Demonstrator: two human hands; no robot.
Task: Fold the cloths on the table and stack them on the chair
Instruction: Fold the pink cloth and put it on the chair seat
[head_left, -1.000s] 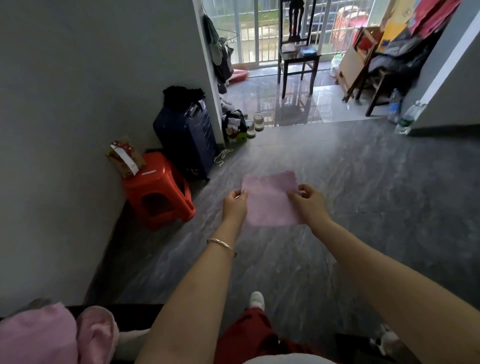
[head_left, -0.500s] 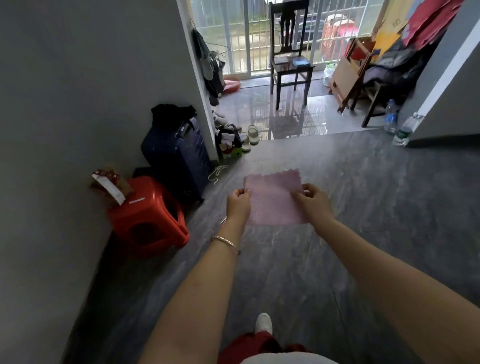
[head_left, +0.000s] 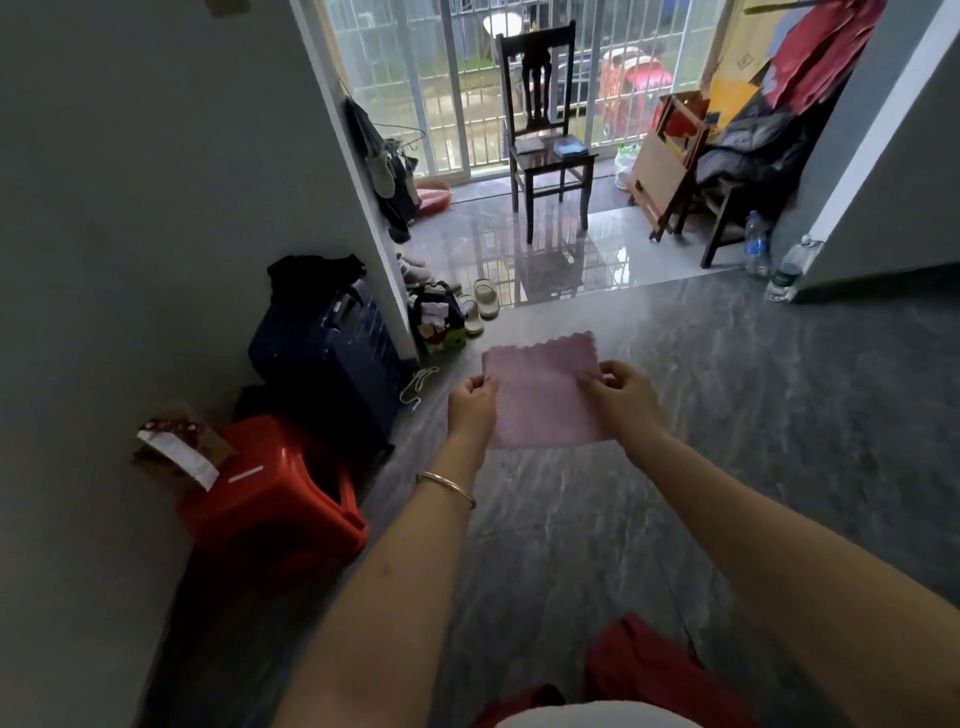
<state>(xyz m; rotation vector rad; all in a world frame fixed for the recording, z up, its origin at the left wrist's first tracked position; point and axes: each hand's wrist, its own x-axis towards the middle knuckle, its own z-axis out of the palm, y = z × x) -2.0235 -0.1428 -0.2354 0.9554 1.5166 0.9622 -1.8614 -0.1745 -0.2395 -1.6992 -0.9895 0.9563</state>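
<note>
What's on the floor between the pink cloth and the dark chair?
Head view: only bare glossy floor separates the pink cloth from the dark chair.

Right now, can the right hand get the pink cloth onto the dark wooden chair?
Probably not. The right hand and left hand hold the pink cloth well short of the dark wooden chair, with open floor between.

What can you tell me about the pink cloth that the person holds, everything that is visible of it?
The pink cloth is a small, roughly square piece, pale pink, with a fine dotted texture like microfibre and a wavy, scalloped top edge. It looks folded flat, though layers cannot be counted. It hangs in the air above the grey floor, spread and facing the camera. The left hand pinches its left edge and the right hand pinches its right edge. Nothing else touches it.
</note>
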